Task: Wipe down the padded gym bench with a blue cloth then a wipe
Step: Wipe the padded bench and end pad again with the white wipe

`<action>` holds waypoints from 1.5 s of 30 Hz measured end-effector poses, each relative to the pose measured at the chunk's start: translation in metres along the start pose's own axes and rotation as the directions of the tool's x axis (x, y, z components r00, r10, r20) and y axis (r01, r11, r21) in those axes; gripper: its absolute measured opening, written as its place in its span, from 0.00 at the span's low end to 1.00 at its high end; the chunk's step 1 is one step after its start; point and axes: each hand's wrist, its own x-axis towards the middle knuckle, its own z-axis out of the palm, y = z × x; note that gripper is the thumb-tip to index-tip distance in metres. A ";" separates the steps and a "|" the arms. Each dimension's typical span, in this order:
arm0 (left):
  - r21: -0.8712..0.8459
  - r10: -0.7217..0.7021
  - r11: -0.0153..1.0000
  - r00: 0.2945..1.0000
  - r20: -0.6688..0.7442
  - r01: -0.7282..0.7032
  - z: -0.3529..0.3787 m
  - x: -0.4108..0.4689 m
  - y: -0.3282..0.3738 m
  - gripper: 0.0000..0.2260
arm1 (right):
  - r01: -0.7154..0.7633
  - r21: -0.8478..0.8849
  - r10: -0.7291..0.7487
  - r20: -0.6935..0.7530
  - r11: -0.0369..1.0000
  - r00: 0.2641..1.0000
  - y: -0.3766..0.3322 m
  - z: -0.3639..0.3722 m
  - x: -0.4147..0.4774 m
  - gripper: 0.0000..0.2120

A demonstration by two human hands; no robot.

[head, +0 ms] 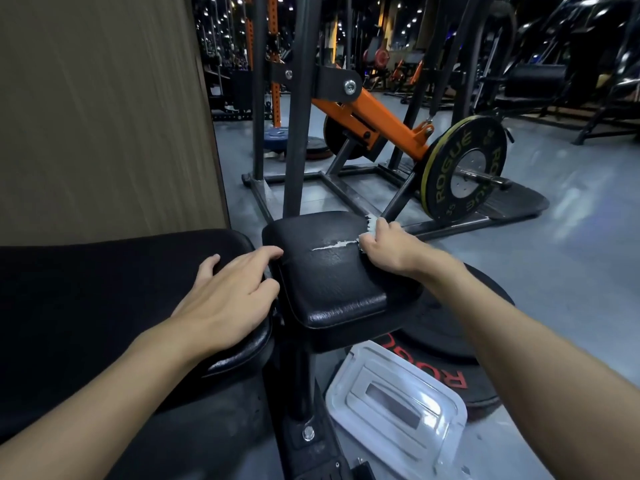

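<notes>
1. Right hand (384, 245) is on the far right corner of the seat pad (329, 282), fingers curled round a crumpled white wipe (371, 224).
2. The rest of the pad lies left of the wipe and toward the person. Its long axis runs near to far. Judged: the next stroke pulls inward.
3. Left hand (228, 296) lies flat on the long pad (104, 289), fingers straight, holding nothing. Its fingertips touch the seat pad's left edge.
4. Most of the wipe is hidden under the fingers. No blue cloth is in view. The white tear (334, 244) may snag the wipe.
</notes>
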 end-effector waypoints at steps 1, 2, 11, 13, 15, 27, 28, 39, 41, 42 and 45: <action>-0.003 0.003 1.000 1.000 -0.008 -0.003 0.000 -0.001 0.000 0.21 | 0.021 -0.017 -0.021 -0.001 1.000 1.000 0.003 0.002 0.000 0.25; -0.005 0.008 1.000 1.000 -0.015 -0.008 0.001 -0.001 0.000 0.21 | 0.047 -0.037 -0.047 -0.004 0.998 0.999 0.006 0.004 0.000 0.25; 0.028 -0.027 0.999 0.993 -0.117 0.031 0.006 -0.002 0.001 0.21 | 0.074 -0.148 -0.064 0.069 0.986 0.996 -0.020 -0.001 0.035 0.40; 0.088 -0.128 0.985 0.973 -0.194 0.147 0.008 0.001 0.001 0.21 | 0.092 -0.162 -0.081 0.075 0.983 0.994 -0.028 -0.002 0.047 0.41; 0.127 -0.211 0.962 0.951 -0.226 0.244 0.009 0.004 0.000 0.21 | 0.121 -0.179 -0.110 0.071 0.976 0.991 -0.036 -0.002 0.059 0.40; 0.063 -0.254 0.958 0.930 -0.264 0.280 0.008 0.007 -0.003 0.18 | 0.534 -0.264 -0.514 0.144 0.803 0.845 -0.113 0.035 0.064 0.38; 0.051 -0.256 0.959 0.928 -0.269 0.279 0.008 0.007 -0.003 0.18 | 0.556 -0.257 -0.537 0.148 0.790 0.831 -0.114 0.035 0.063 0.37; -0.203 -0.290 0.953 0.873 -0.393 0.225 0.000 0.006 -0.013 0.23 | 0.724 -0.210 -0.714 0.134 0.657 0.687 -0.109 0.041 0.013 0.41; -0.202 -0.276 0.956 0.881 -0.385 0.211 0.001 0.005 -0.013 0.21 | 0.750 -0.222 -0.743 0.133 0.623 0.657 -0.098 0.039 -0.005 0.40; -0.200 -0.270 0.958 0.883 -0.385 0.205 0.001 0.005 -0.013 0.20 | 0.765 -0.229 -0.759 0.135 0.601 0.637 -0.093 0.038 -0.013 0.39; -0.178 -0.247 0.965 0.893 -0.377 0.192 0.002 0.006 -0.014 0.17 | 0.779 -0.225 -0.766 0.161 0.586 0.623 -0.086 0.035 -0.028 0.40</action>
